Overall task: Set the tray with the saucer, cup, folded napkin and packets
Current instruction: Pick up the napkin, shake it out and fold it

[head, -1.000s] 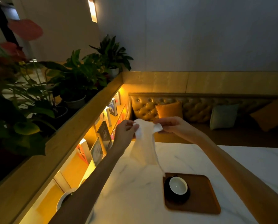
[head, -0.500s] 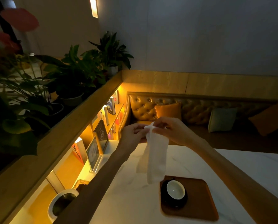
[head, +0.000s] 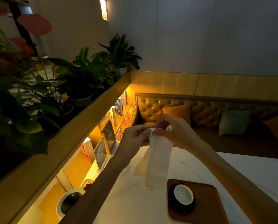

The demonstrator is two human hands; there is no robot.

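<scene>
A white napkin (head: 157, 160) hangs in the air as a long narrow strip above the marble table (head: 131, 206). My left hand (head: 135, 136) and my right hand (head: 172, 131) pinch its top edge together, fingers touching. Below and to the right lies a brown wooden tray (head: 207, 206). On the tray's left part a white cup (head: 183, 194) stands on a dark saucer (head: 173, 204). The napkin's lower end hangs just left of the tray's near-left corner. No packets are visible.
A lit shelf with books and a framed card (head: 101, 152) runs along the table's left edge. A white pot (head: 67, 202) sits low at the left. Potted plants (head: 85, 78) stand above the shelf. A tufted bench with cushions (head: 177, 112) lies beyond the table.
My hands have come together, bringing the napkin's two top corners to meet. The cloth went from spread wide to a narrow hanging strip.
</scene>
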